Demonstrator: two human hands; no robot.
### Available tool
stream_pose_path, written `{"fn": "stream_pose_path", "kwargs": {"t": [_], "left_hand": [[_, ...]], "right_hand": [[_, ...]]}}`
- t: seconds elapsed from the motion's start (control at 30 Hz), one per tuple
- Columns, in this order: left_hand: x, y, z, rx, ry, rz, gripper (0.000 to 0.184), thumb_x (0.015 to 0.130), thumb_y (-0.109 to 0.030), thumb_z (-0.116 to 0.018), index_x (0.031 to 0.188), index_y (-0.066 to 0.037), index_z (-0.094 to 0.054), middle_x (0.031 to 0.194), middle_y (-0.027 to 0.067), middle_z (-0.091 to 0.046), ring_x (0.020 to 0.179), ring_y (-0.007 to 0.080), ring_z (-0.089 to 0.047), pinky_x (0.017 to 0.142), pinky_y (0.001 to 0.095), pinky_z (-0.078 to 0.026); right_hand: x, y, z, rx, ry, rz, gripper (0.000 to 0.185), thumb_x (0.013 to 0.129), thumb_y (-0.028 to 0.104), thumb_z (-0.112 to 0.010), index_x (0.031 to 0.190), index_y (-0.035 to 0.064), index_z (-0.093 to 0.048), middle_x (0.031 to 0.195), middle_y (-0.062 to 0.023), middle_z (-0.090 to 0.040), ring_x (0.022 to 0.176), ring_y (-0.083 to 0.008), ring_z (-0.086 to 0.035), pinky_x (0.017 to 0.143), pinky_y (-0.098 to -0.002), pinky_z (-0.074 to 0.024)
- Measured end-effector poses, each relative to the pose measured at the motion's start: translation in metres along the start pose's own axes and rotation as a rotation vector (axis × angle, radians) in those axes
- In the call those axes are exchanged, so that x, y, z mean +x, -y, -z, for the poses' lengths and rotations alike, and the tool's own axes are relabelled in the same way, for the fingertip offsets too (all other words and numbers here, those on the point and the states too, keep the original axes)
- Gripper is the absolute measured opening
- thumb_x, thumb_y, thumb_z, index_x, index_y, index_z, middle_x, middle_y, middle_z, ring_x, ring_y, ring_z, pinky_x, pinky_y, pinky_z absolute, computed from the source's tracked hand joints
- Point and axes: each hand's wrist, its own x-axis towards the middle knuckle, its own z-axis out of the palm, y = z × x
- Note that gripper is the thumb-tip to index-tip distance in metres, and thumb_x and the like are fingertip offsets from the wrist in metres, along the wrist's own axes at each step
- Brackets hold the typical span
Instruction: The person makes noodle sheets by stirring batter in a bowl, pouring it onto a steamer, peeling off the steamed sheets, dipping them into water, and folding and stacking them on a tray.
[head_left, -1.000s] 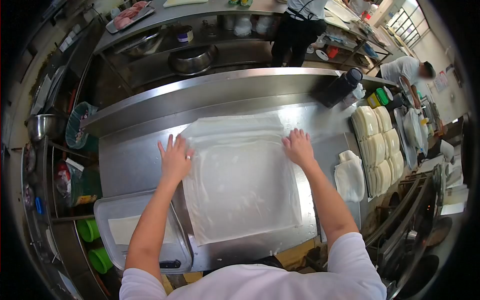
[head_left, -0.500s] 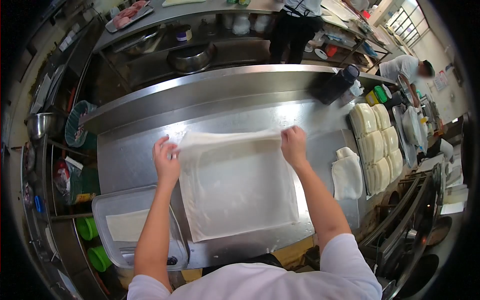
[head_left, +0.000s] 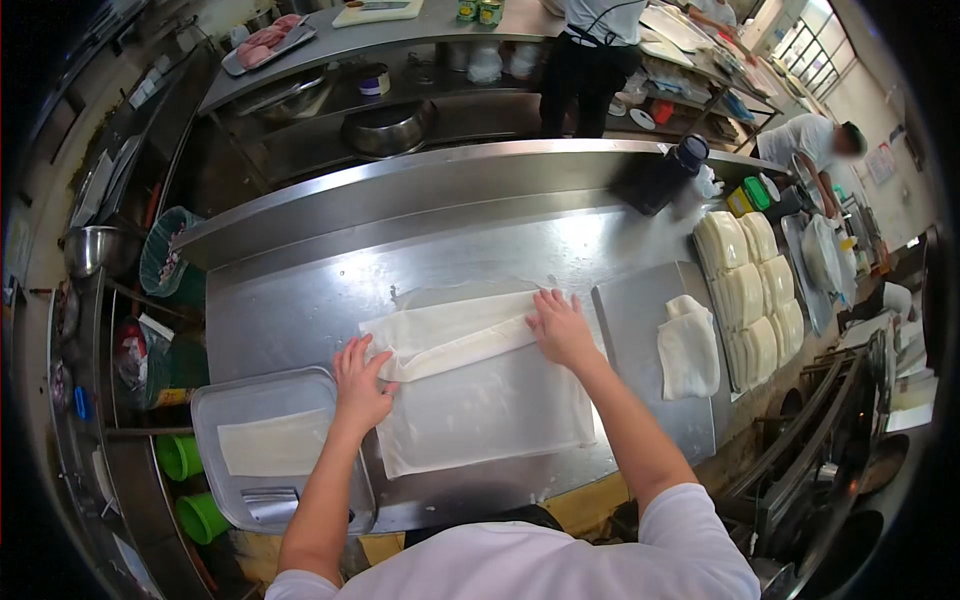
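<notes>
Off-white, thin and floppy: the sheet point(head_left: 490, 420) lies on the steel counter point(head_left: 285, 315) directly in front of the person, its far part doubled back toward the near side, the folded edge running on a slant across the middle. Surface faintly see-through, slightly wrinkled.

Left hand point(head_left: 362, 388): open, fingers fanned, at the left end of the fold; fingertips and thumb touch the sheet's edge. Right hand point(head_left: 562, 328): open, palm down, fingers a little apart, fingertips on the right end of the same fold.

Near the left forearm, a shallow see-through container point(head_left: 206, 475). In it, a flat pale rectangle point(head_left: 265, 445) and, closer to the person, a shiny metal plate point(head_left: 268, 504), partly hidden by the forearm.

To the right of the sheet, a folded white piece point(head_left: 690, 350) on a flat metal panel point(head_left: 635, 345). Just beyond, pale folded stacks point(head_left: 742, 295) in two columns. Farther up the counter: a dark bottle point(head_left: 668, 180), leaning in this wide view, and a yellow tub with a green lid point(head_left: 750, 195).

Across the raised back edge, a second table carries a tray of raw meat point(head_left: 265, 45). One person in a white top and dark trousers point(head_left: 590, 75) stands beside it; another bends at far right.
</notes>
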Motion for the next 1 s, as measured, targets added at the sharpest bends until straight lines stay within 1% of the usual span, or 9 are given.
{"fn": "stream_pose_path", "kwargs": {"t": [0.1, 0.2, 0.3, 0.4, 0.53, 0.6, 0.7, 0.93, 1.0], "left_hand": [[-0.002, 0.004, -0.005, 0.038, 0.008, -0.006, 0.040, 0.075, -0.015, -0.082, 0.113, -0.010, -0.073, 0.149, 0.0173, -0.048, 0.143, 0.0423, -0.035, 0.119, 0.0590, -0.025], [0.003, 0.015, -0.015, 0.053, -0.055, -0.063, 0.032, 0.077, -0.013, -0.080, 0.108, -0.008, -0.072, 0.146, 0.0167, -0.050, 0.143, 0.0418, -0.037, 0.118, 0.0596, -0.025], [0.010, 0.019, -0.019, -0.065, -0.167, -0.094, 0.021, 0.079, -0.007, -0.077, 0.098, -0.005, -0.070, 0.142, 0.0161, -0.054, 0.140, 0.0407, -0.041, 0.116, 0.0572, -0.030], [0.028, -0.001, -0.006, -0.274, -0.306, -0.090, 0.013, 0.079, -0.002, -0.075, 0.090, -0.003, -0.068, 0.139, 0.0159, -0.057, 0.137, 0.0403, -0.044, 0.113, 0.0537, -0.036], [0.030, -0.023, 0.021, -0.334, -0.357, -0.085, 0.012, 0.078, 0.001, -0.074, 0.085, -0.003, -0.065, 0.139, 0.0164, -0.057, 0.137, 0.0417, -0.044, 0.111, 0.0520, -0.039], [0.018, -0.022, 0.028, -0.232, -0.284, -0.115, 0.013, 0.078, 0.001, -0.075, 0.086, -0.003, -0.066, 0.140, 0.0169, -0.056, 0.137, 0.0427, -0.043, 0.112, 0.0517, -0.039], [-0.015, -0.021, 0.036, -0.139, -0.152, -0.118, 0.013, 0.077, -0.001, -0.076, 0.086, -0.003, -0.068, 0.141, 0.0174, -0.055, 0.138, 0.0439, -0.042, 0.113, 0.0523, -0.037], [-0.135, -0.028, 0.045, -0.112, 0.183, -0.079, 0.011, 0.075, -0.012, -0.082, 0.082, -0.008, -0.074, 0.145, 0.0181, -0.052, 0.142, 0.0454, -0.037, 0.117, 0.0541, -0.033], [-0.171, -0.037, 0.047, -0.004, 0.339, -0.007, 0.012, 0.076, -0.015, -0.082, 0.086, -0.010, -0.077, 0.150, 0.0192, -0.049, 0.144, 0.0449, -0.034, 0.118, 0.0528, -0.032]], "right_hand": [[0.024, -0.019, 0.011, -0.149, 0.194, -0.236, 0.063, 0.107, 0.043, -0.043, 0.153, 0.0005, -0.040, 0.164, -0.0188, -0.032, 0.154, -0.0403, -0.024, 0.122, -0.0631, -0.0171], [0.032, -0.029, 0.019, -0.141, 0.064, -0.281, 0.069, 0.106, 0.047, -0.044, 0.157, 0.0022, -0.034, 0.167, -0.0189, -0.027, 0.155, -0.0419, -0.018, 0.122, -0.0662, -0.0133], [0.006, -0.002, 0.011, -0.069, 0.058, -0.117, 0.074, 0.104, 0.052, -0.047, 0.157, 0.0029, -0.034, 0.165, -0.0214, -0.028, 0.155, -0.0424, -0.019, 0.122, -0.0664, -0.0133], [-0.021, 0.036, 0.011, -0.011, 0.044, 0.129, 0.069, 0.098, 0.043, -0.058, 0.152, 0.0029, -0.042, 0.164, -0.0229, -0.030, 0.154, -0.0414, -0.022, 0.122, -0.0646, -0.0157], [-0.010, -0.006, -0.022, -0.035, -0.127, -0.039, 0.041, 0.088, 0.018, -0.065, 0.126, 0.0040, -0.062, 0.157, -0.0207, -0.042, 0.150, -0.0416, -0.032, 0.121, -0.0649, -0.0188], [-0.020, -0.016, -0.018, 0.077, -0.234, -0.072, 0.029, 0.082, 0.008, -0.065, 0.111, 0.0050, -0.068, 0.151, -0.0187, -0.050, 0.147, -0.0417, -0.036, 0.121, -0.0654, -0.0205], [-0.057, -0.009, -0.002, 0.049, -0.273, 0.022, 0.019, 0.081, 0.006, -0.065, 0.099, 0.0068, -0.070, 0.143, -0.0163, -0.057, 0.142, -0.0412, -0.042, 0.120, -0.0661, -0.0221], [-0.198, 0.012, 0.018, 0.044, -0.196, 0.099, 0.026, 0.075, 0.004, -0.067, 0.101, 0.0087, -0.069, 0.140, -0.0136, -0.060, 0.135, -0.0398, -0.049, 0.117, -0.0663, -0.0269], [-0.244, 0.013, 0.006, 0.068, -0.105, 0.121, 0.031, 0.076, 0.005, -0.069, 0.107, 0.0078, -0.068, 0.141, -0.0172, -0.058, 0.136, -0.0422, -0.046, 0.116, -0.0669, -0.0282]]}}
